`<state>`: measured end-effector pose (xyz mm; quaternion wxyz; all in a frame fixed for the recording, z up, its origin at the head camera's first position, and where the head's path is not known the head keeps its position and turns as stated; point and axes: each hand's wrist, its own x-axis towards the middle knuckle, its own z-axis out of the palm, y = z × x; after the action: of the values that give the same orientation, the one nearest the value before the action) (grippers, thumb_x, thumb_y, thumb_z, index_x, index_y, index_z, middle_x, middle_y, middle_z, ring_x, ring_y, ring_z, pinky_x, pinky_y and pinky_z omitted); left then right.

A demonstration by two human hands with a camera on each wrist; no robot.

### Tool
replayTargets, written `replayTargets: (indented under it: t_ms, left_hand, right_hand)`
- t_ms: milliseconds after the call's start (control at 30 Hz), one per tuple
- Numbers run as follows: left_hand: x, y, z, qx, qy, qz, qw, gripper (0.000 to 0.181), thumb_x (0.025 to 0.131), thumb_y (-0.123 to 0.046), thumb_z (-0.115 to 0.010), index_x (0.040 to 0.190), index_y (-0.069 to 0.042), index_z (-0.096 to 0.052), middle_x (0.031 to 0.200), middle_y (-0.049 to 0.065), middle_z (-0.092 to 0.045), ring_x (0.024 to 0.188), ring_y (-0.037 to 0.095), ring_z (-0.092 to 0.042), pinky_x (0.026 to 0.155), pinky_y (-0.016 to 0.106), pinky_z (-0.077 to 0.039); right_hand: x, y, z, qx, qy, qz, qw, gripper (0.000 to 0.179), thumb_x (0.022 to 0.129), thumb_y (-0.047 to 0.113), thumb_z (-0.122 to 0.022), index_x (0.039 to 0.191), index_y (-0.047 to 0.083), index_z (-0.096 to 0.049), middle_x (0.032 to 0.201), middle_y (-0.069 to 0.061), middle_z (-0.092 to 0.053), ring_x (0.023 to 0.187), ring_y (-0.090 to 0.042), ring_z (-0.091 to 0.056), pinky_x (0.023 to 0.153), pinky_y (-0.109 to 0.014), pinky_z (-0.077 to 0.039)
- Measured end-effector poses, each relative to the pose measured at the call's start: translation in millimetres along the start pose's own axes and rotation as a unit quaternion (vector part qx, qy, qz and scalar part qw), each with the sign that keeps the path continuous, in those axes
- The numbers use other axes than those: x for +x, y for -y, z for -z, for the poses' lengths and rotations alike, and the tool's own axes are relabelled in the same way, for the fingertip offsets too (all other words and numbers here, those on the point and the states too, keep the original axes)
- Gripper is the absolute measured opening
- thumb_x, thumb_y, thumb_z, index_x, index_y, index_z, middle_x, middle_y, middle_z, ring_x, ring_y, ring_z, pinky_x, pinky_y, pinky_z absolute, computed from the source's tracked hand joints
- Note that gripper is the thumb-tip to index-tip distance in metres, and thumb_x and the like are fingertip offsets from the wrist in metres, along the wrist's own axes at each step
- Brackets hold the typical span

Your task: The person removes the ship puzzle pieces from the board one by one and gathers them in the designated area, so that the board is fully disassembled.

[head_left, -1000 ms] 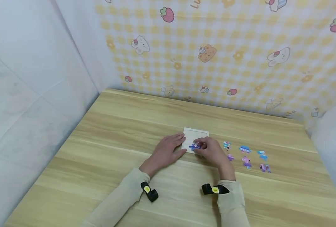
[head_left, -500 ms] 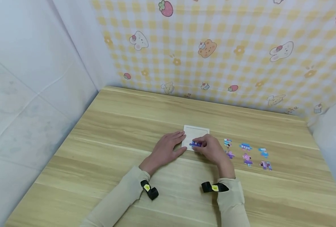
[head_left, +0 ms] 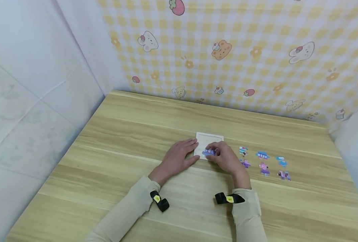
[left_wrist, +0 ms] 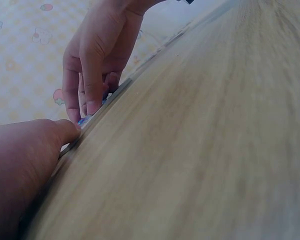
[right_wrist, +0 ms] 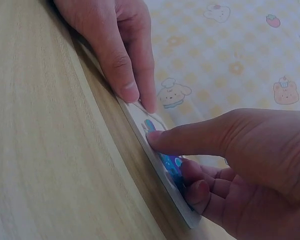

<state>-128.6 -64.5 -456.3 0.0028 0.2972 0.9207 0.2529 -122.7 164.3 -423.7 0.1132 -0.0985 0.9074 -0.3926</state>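
Note:
A white puzzle tray lies on the table, and a blue-purple puzzle piece is in its lower part. My right hand pinches this piece between thumb and fingers, low over the tray. In the right wrist view the thumb lies on the near side of the piece, with the other fingers curled at its far end. My left hand rests with extended fingers along the tray's left edge, thumb at the lower left corner. Whether the piece sits flat in the tray is hidden by the right fingers.
Several loose puzzle pieces lie right of the tray in two rows, among them a blue piece, a pink-purple piece and a purple piece. A checked curtain hangs behind the wooden table.
The right fingers have shifted slightly on the puzzle piece, which stays in the tray's lower part. The left hand keeps its place on the tray edge. The head view has tilted a little.

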Motion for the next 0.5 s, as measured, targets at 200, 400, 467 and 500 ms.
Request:
replayTargets:
  t_ms: [200, 400, 467, 500]
  left_hand:
    - [0.5, -0.1, -0.4, -0.001, 0.002, 0.003, 1.0000, 0.058, 0.105, -0.046, -0.058, 0.150, -0.010, -0.055, 0.159, 0.002, -0.046, 0.150, 0.020, -0.038, 0.124, 0.043, -0.029]
    - [1.6, -0.5, -0.2, -0.008, 0.000, 0.003, 1.0000, 0.058, 0.104, -0.044, -0.059, 0.150, -0.009, -0.055, 0.159, 0.003, -0.047, 0.150, 0.020, -0.039, 0.124, 0.043, -0.029]
    - [1.9, -0.4, -0.7, -0.008, 0.000, 0.003, 1.0000, 0.058, 0.104, -0.044, -0.059, 0.150, -0.009, -0.055, 0.159, 0.003, -0.047, 0.150, 0.020, -0.039, 0.124, 0.043, -0.029]
    - [2.1, -0.3, -0.8, -0.008, 0.000, 0.003, 1.0000, 0.058, 0.104, -0.044, -0.059, 0.150, -0.009, -0.055, 0.159, 0.003, -0.047, 0.150, 0.020, -0.039, 0.124, 0.043, -0.029]
  right_hand:
    - [-1.2, -0.1, 1.0, 0.023, -0.004, 0.001, 0.9997, 0.022, 0.096, 0.010, -0.075, 0.117, 0.009, -0.070, 0.101, -0.010, -0.063, 0.082, -0.023, -0.051, 0.070, -0.033, -0.043]
    - [-2.8, -5.4, 3.6, 0.042, -0.005, 0.020, 0.9989, 0.020, 0.097, 0.005, -0.070, 0.117, 0.009, -0.072, 0.094, -0.008, -0.063, 0.076, -0.020, -0.052, 0.066, -0.030, -0.043]
    - [-2.8, -8.7, 4.1, 0.047, -0.005, 0.025, 0.9986, 0.020, 0.099, 0.003, -0.066, 0.117, 0.009, -0.073, 0.092, -0.007, -0.062, 0.075, -0.019, -0.052, 0.066, -0.029, -0.044]
    - [-2.9, -9.9, 4.1, 0.050, -0.006, 0.025, 0.9984, 0.021, 0.100, 0.003, -0.065, 0.117, 0.010, -0.073, 0.091, -0.006, -0.062, 0.075, -0.019, -0.052, 0.066, -0.029, -0.043]
